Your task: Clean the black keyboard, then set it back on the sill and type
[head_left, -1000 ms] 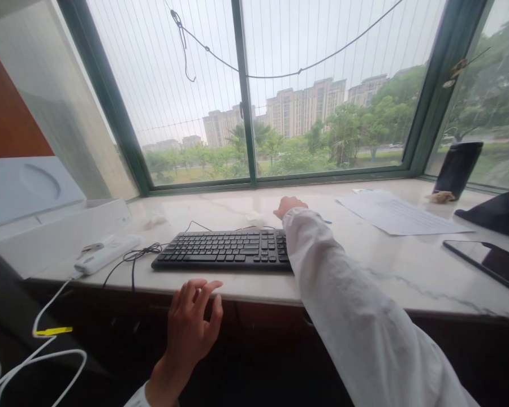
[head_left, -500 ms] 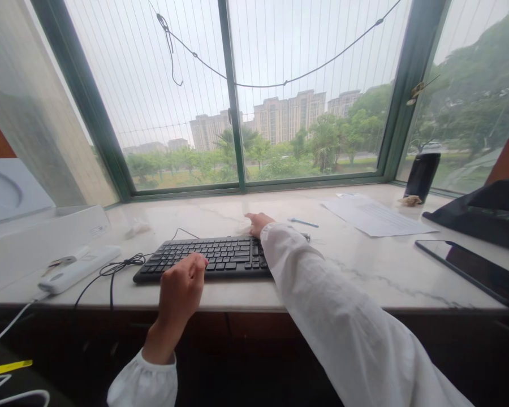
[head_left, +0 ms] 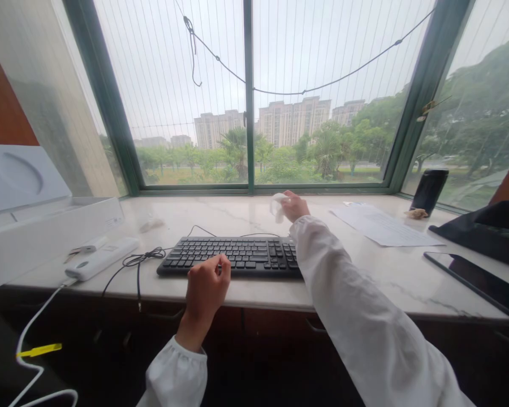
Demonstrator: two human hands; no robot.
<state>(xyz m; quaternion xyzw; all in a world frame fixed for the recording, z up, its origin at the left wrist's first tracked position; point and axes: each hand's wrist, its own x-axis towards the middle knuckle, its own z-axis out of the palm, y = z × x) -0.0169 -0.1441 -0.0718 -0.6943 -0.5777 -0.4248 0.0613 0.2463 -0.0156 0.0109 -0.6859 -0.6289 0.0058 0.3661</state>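
My right hand (head_left: 296,207) is raised over the marble sill behind the keyboard, its fingers closed on a crumpled white tissue (head_left: 277,207), slightly blurred. The black keyboard (head_left: 237,254) lies flat in front of me, its right end partly covered by my right sleeve. My left hand (head_left: 206,285) is in front of the keyboard's near edge, the fingers curled together. What it holds, if anything, is hidden.
On the left are a white box (head_left: 55,226), a white power strip (head_left: 104,260) and a black cable (head_left: 146,257). Printed paper (head_left: 385,226), a phone (head_left: 470,277), a dark cylinder (head_left: 428,192) and a black bag (head_left: 487,226) lie rightward. A window (head_left: 249,189) stands behind.
My right hand has lifted from behind the keyboard and moved right, the white tissue now plainly showing in it. My left hand stays closed near the keyboard. The view has shifted slightly.
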